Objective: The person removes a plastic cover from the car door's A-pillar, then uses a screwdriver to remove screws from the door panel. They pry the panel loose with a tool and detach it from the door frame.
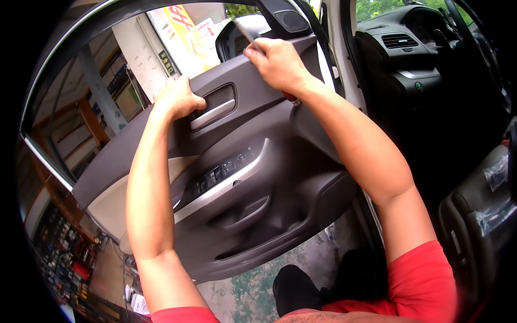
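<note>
A grey car door panel (253,118) stands in front of me, with the door open. My left hand (176,99) is closed over its top edge, fingers over the far side and thumb beside the inner door handle (215,113). My right hand (280,63) is raised near the front end of the window sill, closed on a thin, flat grey tool (246,29) that points up and left. A small red piece (291,97) shows under my right wrist; I cannot tell whether it belongs to the tool. Window switches (223,171) sit on the armrest below.
The side mirror (229,43) is behind the window opening. To the right are the dashboard (398,40) and a dark seat (479,215) with clear plastic on it. Shelves crowded with small items (62,258) stand at left. Below lies a worn green-grey floor (253,293).
</note>
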Motion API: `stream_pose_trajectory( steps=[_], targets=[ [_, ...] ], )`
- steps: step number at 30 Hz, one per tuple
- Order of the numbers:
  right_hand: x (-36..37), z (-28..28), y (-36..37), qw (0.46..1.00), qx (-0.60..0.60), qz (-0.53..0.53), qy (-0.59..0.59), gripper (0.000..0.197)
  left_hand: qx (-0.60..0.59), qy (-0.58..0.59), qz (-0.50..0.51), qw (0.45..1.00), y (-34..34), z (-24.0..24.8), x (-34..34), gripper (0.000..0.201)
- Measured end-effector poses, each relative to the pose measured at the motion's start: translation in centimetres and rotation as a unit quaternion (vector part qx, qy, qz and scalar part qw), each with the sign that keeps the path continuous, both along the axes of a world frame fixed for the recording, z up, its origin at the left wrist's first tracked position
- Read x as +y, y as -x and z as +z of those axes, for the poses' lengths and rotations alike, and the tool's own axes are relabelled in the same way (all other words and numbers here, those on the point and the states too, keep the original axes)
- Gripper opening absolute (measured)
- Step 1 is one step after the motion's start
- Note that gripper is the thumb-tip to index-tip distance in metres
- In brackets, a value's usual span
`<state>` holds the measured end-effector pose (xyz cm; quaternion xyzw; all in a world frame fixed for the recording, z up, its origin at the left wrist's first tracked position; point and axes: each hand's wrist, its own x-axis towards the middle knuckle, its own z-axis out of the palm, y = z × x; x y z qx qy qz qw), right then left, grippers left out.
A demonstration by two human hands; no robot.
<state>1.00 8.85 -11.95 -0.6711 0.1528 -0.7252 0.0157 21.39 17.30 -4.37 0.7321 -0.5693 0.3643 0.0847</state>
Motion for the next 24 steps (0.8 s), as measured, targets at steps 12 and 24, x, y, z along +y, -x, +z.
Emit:
stream_pose_trajectory(
  steps=[12,24],
  targets=[
    [2.1,-3.6,-3.2,0.930,0.353,-0.015,-0.102,0.031,0.005,0.023,-0.109,0.994,-1.0,-0.1,-1.0,0.056],
    [4.6,-1.2,-3.8,0.895,0.347,0.006,-0.279,0.032,0.018,0.008,-0.088,0.996,-0.6,-0.1,-0.7,0.054]
  ],
)
